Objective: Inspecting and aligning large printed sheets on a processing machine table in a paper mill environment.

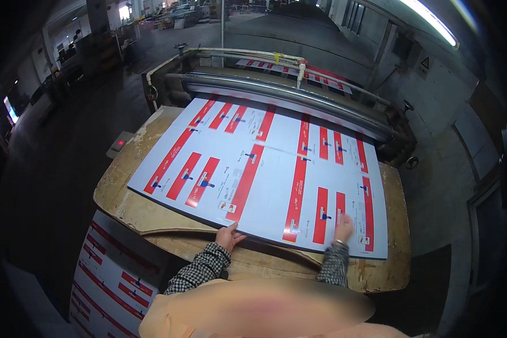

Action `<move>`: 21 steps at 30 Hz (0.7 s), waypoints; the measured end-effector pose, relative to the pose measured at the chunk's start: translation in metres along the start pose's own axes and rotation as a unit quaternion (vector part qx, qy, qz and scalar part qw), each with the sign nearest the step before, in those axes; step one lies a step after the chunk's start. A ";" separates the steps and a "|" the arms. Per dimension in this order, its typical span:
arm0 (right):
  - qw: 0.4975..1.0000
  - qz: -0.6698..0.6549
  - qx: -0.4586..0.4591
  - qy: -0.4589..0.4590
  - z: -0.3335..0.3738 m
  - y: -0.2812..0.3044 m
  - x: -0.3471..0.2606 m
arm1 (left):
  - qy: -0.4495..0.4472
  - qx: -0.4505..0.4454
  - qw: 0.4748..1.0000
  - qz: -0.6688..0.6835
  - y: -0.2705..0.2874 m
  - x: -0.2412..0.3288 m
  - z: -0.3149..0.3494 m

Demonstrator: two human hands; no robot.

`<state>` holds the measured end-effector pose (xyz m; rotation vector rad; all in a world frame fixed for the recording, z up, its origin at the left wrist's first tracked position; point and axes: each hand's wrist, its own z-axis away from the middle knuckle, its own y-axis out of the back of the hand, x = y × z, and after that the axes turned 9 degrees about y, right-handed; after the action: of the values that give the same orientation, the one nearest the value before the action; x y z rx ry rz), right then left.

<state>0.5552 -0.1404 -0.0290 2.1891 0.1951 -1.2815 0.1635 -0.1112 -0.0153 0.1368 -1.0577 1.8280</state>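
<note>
A large white printed sheet [276, 186] with red bands and small blue marks lies on a worn wooden feed table [152, 217]. Its far edge runs up to a long metal roller [293, 101]. My left hand [227, 237] is at the near edge of the sheet, left of its middle, with the thumb at the top and a finger below the edge, gripping it. Over the near right part of the sheet is my right hand [345, 228], smeared by motion; its fingers cannot be made out clearly. Both arms wear black-and-white checked sleeves.
Beyond the roller, more printed sheet [298, 71] shows behind a pipe frame [242, 53]. A stack of similar printed sheets [112, 270] lies below the table at the lower left. A small box with a red light [120, 144] sits at the table's left edge. Handwheels [412, 163] stick out at right.
</note>
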 end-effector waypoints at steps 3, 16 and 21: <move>0.933 0.157 0.288 -0.150 -0.006 0.101 0.060 | 0.005 0.010 1.000 0.024 -0.006 0.002 0.005; 0.827 -0.116 0.247 -0.491 -0.025 0.163 0.097 | 0.024 0.027 0.998 0.053 -0.016 0.011 0.009; 0.846 -0.079 0.261 -0.457 -0.026 0.177 0.094 | 0.004 -0.022 0.999 0.039 -0.011 0.000 0.016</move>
<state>0.6954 -0.2859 -0.0248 1.6864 -0.4107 -2.5465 0.1661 -0.1213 0.0012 0.0629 -1.1104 1.8725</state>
